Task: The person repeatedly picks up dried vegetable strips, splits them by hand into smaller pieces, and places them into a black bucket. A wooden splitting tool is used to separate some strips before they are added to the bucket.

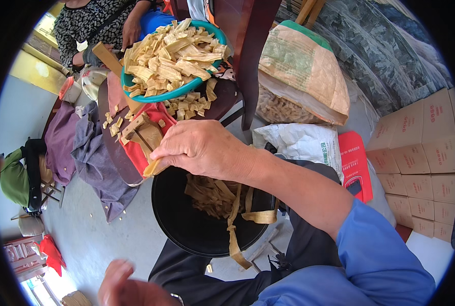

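My right hand (196,151) reaches across from the right and pinches a short yellow-tan fibrous strip (155,167). It is beside a wooden block with a dark metal strip (145,134), which sits on a red cloth (163,114). Below the hand, a black bucket (173,214) stands between my knees with brownish strips (212,197) inside. Long strips (233,241) hang over its rim. Blurred at the lower left, my left hand (135,287) has its fingers apart, and nothing shows in it. A teal basin (191,85) heaped with cut tan pieces (170,57) rests on the dark wooden chair (221,101).
A co-worker in a patterned top (93,26) sits beyond the basin; another person in green (15,179) is at far left. Woven sack (300,69), white sack (300,139), red electronic scale (353,164) and stacked cartons (415,157) are on the right. Grey cloth (97,149) drapes at left.
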Motion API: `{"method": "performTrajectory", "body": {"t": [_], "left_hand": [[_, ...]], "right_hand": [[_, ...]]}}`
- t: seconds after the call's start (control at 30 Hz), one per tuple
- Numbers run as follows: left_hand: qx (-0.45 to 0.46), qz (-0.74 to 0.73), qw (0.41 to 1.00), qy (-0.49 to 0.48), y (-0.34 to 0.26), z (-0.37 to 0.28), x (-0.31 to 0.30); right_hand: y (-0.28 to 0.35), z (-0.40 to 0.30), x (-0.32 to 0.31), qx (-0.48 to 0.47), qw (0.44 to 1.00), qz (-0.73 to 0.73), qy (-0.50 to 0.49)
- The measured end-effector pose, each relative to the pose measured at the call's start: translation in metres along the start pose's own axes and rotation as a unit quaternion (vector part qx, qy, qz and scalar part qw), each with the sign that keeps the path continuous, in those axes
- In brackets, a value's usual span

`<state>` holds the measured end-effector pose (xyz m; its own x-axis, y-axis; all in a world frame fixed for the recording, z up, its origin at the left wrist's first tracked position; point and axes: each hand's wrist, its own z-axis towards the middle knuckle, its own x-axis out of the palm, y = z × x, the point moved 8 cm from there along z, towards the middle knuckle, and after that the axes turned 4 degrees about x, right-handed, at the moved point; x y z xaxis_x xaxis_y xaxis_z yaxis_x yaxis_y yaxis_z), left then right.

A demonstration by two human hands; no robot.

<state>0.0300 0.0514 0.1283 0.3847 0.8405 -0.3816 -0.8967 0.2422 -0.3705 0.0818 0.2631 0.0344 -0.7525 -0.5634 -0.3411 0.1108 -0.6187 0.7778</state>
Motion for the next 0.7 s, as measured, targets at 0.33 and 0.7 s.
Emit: {"method": "performTrajectory", "body": {"t": [0.33, 0.7], "left_hand": [[-0.731, -0.516, 0.447, -0.007, 0.082, -0.151, 0.110], [-0.663, -0.534, 0.520, 0.076, 0.093, -0.107, 0.097]], "right_hand": [[0.077, -0.057, 0.041, -0.173, 0.973, 0.022, 0.149], [0.092, -0.075, 0.054, -0.179, 0.962, 0.068, 0.196]]}}
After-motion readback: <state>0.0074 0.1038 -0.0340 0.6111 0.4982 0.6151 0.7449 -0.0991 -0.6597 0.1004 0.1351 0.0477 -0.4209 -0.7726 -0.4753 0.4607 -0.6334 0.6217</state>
